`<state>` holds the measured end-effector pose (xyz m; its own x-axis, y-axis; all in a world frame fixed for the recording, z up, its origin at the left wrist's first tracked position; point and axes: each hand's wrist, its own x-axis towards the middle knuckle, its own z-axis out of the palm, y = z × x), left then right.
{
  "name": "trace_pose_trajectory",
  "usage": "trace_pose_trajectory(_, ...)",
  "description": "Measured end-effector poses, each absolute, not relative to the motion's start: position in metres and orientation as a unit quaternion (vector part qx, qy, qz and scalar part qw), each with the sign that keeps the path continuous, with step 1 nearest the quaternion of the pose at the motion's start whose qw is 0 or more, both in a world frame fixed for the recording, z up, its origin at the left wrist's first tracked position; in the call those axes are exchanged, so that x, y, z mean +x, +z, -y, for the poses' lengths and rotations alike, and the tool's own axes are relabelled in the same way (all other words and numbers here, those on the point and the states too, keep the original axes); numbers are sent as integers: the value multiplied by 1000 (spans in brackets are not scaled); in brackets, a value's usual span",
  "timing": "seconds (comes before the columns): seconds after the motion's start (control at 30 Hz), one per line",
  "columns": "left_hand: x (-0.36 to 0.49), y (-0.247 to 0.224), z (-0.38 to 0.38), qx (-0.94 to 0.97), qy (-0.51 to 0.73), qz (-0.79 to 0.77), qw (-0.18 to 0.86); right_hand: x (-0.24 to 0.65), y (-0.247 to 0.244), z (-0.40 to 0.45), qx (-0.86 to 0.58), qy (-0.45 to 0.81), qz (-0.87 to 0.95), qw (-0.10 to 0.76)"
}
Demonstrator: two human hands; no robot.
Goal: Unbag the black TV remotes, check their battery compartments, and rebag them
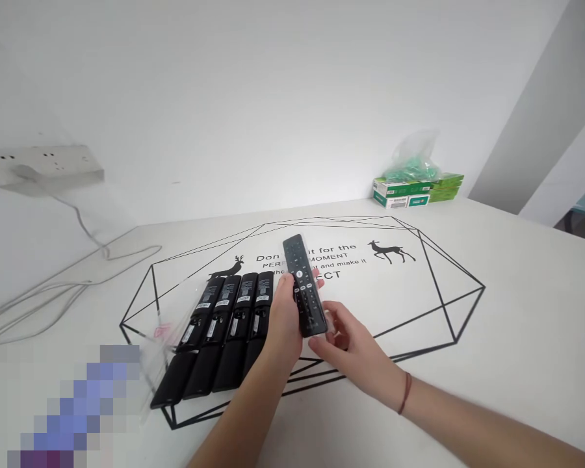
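A black remote control, buttons facing up, is held slantwise above the middle of the table. My left hand is closed around its left side, with fingertips showing past its right edge. At the remote's lower end my right hand has its thumb and fingers bent against the lower right corner, where a bit of clear plastic shows. Left of my hands, several black remotes lie side by side, backs up, with their battery compartments uncovered; my left forearm covers part of them. Clear plastic film lies along their left side.
Green and white boxes with a plastic bag on top stand at the back right against the wall. A white cable runs from the wall socket over the table's left side. A blurred patch covers the lower left corner.
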<state>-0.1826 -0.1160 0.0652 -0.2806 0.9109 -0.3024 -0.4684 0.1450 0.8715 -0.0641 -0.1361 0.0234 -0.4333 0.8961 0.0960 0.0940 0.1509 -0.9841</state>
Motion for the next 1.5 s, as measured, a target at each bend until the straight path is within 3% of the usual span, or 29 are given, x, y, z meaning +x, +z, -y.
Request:
trace_pose_trajectory(0.2, -184, 63, 117, 149, 570, -510, 627, -59, 15, 127, -362, 503, 663, 421)
trace_pose_trajectory(0.77, -184, 58, 117, 253, 634, -502, 530, -53, 24, 122, -389, 448, 686, 421)
trace_pose_trajectory(0.9, -194, 62, 112, 251, 676, -492, 488, -54, 23, 126, -369, 500, 672, 403)
trace_pose_trajectory(1.17, -189, 69, 121, 280, 653, -446, 544, -54, 29, 126, -283, 766, 468, 338)
trace_pose_trajectory(1.5, -191, 73, 125, 249, 686, -413, 544, -55, 34, 135, -288, 821, 429, 242)
